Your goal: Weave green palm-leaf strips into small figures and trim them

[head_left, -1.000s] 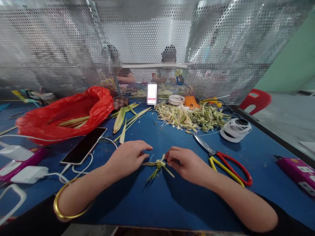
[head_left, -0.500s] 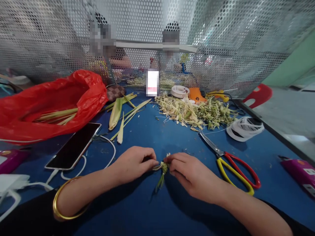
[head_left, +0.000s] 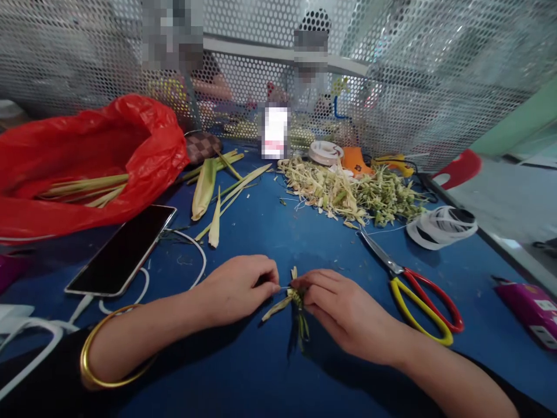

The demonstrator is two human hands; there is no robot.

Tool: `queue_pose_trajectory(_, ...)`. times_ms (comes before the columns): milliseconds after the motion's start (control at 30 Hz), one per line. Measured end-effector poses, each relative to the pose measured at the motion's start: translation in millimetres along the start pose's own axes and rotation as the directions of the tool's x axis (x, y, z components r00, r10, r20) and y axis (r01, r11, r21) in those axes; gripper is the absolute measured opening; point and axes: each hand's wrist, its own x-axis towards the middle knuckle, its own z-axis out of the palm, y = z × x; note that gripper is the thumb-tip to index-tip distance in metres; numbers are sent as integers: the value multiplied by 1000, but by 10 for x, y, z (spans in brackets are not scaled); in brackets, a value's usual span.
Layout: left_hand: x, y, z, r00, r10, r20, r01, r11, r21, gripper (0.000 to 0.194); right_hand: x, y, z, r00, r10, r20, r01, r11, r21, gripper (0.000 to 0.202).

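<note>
The left hand [head_left: 246,290], fingers parted a second ago, has closed on a fine thread [head_left: 285,287]. The little plant bundle [head_left: 296,297] has turned: its green tails [head_left: 302,328], once slanting near-left, now point nearly straight near.

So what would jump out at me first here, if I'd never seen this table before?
Probably the big, crumpled red bag at the left, with pale green strips inside. Next, the scissors on the right, one handle loop red, the other yellow. Between them, front and centre, two hands meet at a small bundle of plant strips.
</note>
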Motion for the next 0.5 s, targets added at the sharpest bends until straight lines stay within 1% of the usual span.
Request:
queue_pose_trajectory(67, 7, 6, -40, 996, -65, 62, 69, 995, -75, 18, 1, 1, -2, 1000, -5, 9, 5, 1000, 0, 14)
queue_pose_trajectory(133, 11, 12, -89, 985, -108, 131, 119, 990, -75, 17, 1, 8, -3, 1000, -10, 12, 10, 1000, -1, 15)
queue_pose_trajectory(167, 10, 15, -119, 982, -109, 152, 116, 993, -38, 17, 0, 12, -4, 1000, -11, 12, 11, 1000, 1, 15)
queue_pose_trajectory(267, 3, 22, -215, 981, -70, 178, 52, 993, 104, 20, -9, 20, -8, 1000, -11, 9, 11, 1000, 17, 14)
queue_pose_trajectory(333, 8, 29, -265, 988, -42, 146, 24, 992, 120, 22, -14, 20, -13, 1000, -4, 11, 4, 1000, 27, 14)
queue_pose_trajectory(400, 32, 36, -276, 998, 20, 66, -23, 999, 45, 22, -16, 16, -19, 1000, 7, 15, -7, 999, 37, 15)
queue_pose_trajectory(467, 75, 43, -233, 998, 61, 3, -60, 990, -126, 26, -12, 13, -24, 1000, 13, 10, -14, 998, 56, 15)
queue_pose_trajectory(500, 100, 46, -193, 999, 46, -2, -45, 970, -237, 29, -9, 12, -26, 1000, 16, 2, -16, 997, 70, 15)
